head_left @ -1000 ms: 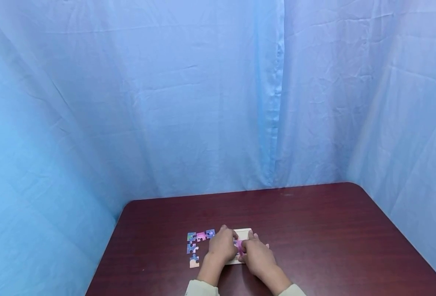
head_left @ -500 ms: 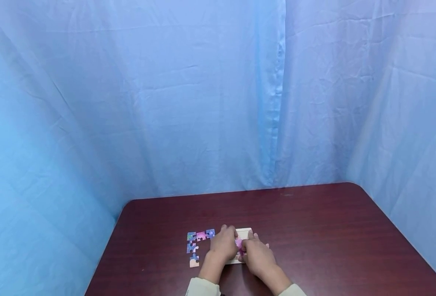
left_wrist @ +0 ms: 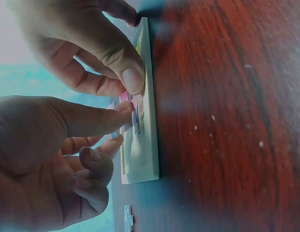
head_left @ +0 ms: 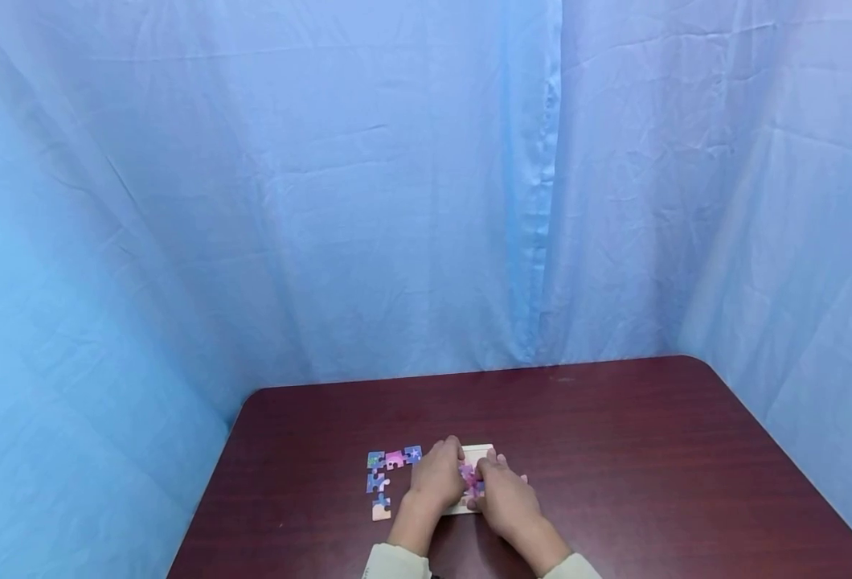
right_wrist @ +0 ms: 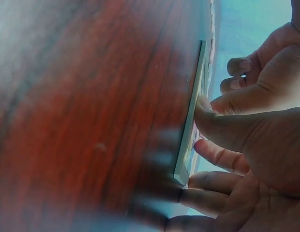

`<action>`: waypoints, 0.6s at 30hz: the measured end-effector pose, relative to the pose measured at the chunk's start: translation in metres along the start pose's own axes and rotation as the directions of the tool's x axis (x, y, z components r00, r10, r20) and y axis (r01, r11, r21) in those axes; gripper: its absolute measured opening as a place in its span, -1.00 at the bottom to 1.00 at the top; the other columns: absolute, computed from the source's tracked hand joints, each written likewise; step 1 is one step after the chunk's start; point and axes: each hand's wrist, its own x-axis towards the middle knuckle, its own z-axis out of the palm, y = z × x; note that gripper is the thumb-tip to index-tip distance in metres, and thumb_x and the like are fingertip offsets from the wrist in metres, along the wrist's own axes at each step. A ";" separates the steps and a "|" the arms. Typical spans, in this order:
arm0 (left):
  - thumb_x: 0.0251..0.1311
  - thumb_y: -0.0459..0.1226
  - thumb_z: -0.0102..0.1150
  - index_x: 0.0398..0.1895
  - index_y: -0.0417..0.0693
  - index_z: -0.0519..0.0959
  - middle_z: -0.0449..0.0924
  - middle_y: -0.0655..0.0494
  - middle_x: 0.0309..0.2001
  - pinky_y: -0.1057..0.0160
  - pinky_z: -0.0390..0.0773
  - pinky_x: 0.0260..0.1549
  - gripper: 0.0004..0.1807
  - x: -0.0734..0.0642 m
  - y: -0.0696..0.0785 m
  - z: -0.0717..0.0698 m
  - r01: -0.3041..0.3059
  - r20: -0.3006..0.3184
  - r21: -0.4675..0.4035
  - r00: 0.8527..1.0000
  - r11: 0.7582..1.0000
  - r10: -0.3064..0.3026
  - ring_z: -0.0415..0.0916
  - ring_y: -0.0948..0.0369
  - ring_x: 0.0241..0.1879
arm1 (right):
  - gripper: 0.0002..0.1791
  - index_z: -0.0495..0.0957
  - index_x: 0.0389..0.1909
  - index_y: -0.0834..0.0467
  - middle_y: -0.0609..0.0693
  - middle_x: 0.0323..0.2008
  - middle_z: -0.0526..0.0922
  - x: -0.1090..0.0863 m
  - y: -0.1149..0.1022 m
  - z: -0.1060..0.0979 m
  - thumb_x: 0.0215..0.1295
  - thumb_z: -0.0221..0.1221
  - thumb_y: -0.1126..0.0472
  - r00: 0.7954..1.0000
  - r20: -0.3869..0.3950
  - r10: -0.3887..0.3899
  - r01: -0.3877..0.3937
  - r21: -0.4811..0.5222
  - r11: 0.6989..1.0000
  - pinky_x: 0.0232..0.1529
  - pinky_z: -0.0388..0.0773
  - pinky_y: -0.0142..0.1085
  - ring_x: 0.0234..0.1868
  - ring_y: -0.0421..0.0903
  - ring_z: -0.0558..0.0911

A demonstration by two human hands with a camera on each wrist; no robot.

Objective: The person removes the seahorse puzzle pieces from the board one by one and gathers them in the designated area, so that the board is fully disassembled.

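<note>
A pale wooden puzzle tray (head_left: 478,453) lies on the table between the two hands, with pink and purple jigsaw pieces (head_left: 469,476) showing in it. My left hand (head_left: 436,479) reaches over the tray's left part. Its thumb and forefinger pinch a small jigsaw piece (left_wrist: 114,136), mostly hidden by the fingers. My right hand (head_left: 504,497) grips the tray's right side: its thumb (right_wrist: 204,121) lies at the near rim, the forefinger touches pieces inside, and other fingers meet the right end. Both hands hide much of the tray.
Left of the tray lie several loose jigsaw pieces (head_left: 394,460), in a row and a short column. The dark red wooden table (head_left: 614,450) has rounded far corners. Blue cloth (head_left: 397,201) hangs behind it and at both sides.
My left hand has shifted slightly to the right and away from me, baring a little more of the pink pieces and tray. The right hand stays nearly in place; its fingers move slightly.
</note>
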 end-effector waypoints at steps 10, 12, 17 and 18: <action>-0.10 -0.43 0.45 -0.28 -0.02 0.52 0.57 0.12 -0.42 0.15 0.47 -0.47 -0.67 -0.004 -0.004 0.000 -0.020 -0.068 0.010 0.998 1.000 0.020 0.51 0.17 -0.45 | -0.60 0.50 -0.27 0.07 0.35 0.32 0.61 0.000 -0.001 -0.002 0.03 0.56 0.13 1.000 0.005 -0.002 0.002 -0.009 1.000 0.09 0.56 0.44 0.35 0.34 0.61; -0.08 -0.42 0.46 -0.29 -0.01 0.52 0.57 0.13 -0.43 0.16 0.46 -0.48 -0.67 -0.004 -0.005 0.001 -0.013 -0.071 0.007 0.997 1.000 0.014 0.50 0.19 -0.47 | -0.60 0.50 -0.27 0.07 0.35 0.28 0.64 0.001 0.002 0.002 0.03 0.55 0.16 1.000 -0.015 -0.020 0.019 -0.014 1.000 0.05 0.57 0.44 0.32 0.34 0.64; 0.02 -0.41 0.46 -0.31 0.00 0.53 0.58 0.12 -0.44 0.16 0.47 -0.49 -0.72 -0.003 -0.005 0.001 -0.005 -0.081 -0.011 0.997 1.000 0.004 0.48 0.21 -0.49 | -0.60 0.52 -0.22 0.09 0.36 0.30 0.62 0.000 0.002 0.002 0.03 0.55 0.17 1.000 -0.015 -0.024 0.024 -0.015 1.000 0.05 0.56 0.45 0.33 0.34 0.63; 0.05 -0.41 0.44 -0.32 0.00 0.54 0.59 0.12 -0.44 0.16 0.47 -0.49 -0.74 -0.003 -0.005 0.000 -0.005 -0.086 -0.016 0.996 1.000 0.004 0.49 0.21 -0.50 | -0.60 0.53 -0.22 0.09 0.36 0.34 0.59 -0.001 -0.002 -0.002 0.03 0.55 0.16 1.000 -0.001 -0.011 0.011 -0.005 1.000 0.08 0.55 0.46 0.35 0.35 0.61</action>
